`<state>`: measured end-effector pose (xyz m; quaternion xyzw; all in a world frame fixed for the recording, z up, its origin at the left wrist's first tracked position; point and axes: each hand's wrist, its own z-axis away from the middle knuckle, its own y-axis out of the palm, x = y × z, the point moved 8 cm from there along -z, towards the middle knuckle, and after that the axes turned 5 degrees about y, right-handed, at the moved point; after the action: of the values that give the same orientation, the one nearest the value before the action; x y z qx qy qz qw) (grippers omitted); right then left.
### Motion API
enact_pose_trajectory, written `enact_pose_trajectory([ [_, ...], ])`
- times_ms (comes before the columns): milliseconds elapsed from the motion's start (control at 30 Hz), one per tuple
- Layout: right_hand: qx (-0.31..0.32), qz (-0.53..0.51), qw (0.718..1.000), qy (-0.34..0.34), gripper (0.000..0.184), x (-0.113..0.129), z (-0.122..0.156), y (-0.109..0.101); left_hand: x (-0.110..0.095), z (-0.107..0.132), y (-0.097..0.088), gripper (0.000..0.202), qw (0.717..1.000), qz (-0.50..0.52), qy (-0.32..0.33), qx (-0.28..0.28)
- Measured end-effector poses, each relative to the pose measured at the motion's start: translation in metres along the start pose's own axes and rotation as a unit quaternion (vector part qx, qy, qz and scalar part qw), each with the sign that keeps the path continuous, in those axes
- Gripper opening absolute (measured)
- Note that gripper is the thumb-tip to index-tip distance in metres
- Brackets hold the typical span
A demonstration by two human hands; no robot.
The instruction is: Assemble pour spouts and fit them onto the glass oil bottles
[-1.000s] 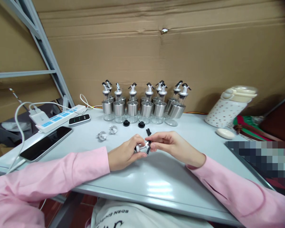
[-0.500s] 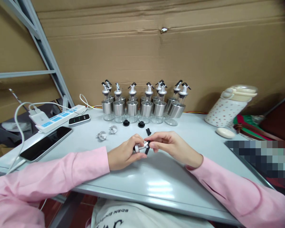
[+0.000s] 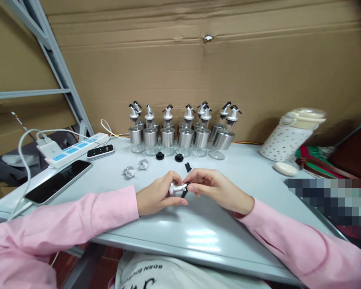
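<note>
A white pour spout [image 3: 176, 188] lies between the fingers and thumb of my left hand [image 3: 156, 196], just above the tabletop. Its black flip lever [image 3: 184, 193] sticks out at the spout's right end. My right hand [image 3: 218, 188] pinches the lever end with thumb and forefinger, partly hiding the joint. Small black lever pieces [image 3: 188, 167] rest on the table beyond my fingertips. Two black stoppers [image 3: 179, 157] sit farther back, in front of the bottles. To the left lie two small metal funnels [image 3: 128, 172].
Glass-and-steel oil bottles [image 3: 167, 139] with spouts stand in rows along the cardboard wall [image 3: 156, 60]. At left are a phone [image 3: 59, 182], a power strip [image 3: 75, 150] and a small black device [image 3: 100, 151]. A dotted flask [image 3: 289, 134] and a white oval object [image 3: 285, 168] stand right.
The spout has turned a little and more of its white body shows. My left thumb has dropped slightly away from it, and my right hand has shifted slightly left.
</note>
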<state>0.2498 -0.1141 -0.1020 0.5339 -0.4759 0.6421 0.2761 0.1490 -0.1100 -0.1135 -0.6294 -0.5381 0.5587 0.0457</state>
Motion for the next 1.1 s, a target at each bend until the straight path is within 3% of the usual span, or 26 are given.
enact_pose_trajectory([
  [133,-0.004,0.014,1.000,-0.013,0.021,0.002,0.000,0.000,0.004,0.000,0.004,0.031,0.998,-0.015,-0.044,0.033],
  [567,0.026,0.030,0.999,-0.033,0.024,0.003,0.003,0.005,-0.002,-0.001,0.013,0.032,0.995,-0.007,0.022,0.094],
  [1100,0.017,0.077,0.996,-0.046,0.026,0.003,0.002,0.006,-0.004,-0.001,0.009,0.018,0.996,-0.037,0.020,0.085],
])
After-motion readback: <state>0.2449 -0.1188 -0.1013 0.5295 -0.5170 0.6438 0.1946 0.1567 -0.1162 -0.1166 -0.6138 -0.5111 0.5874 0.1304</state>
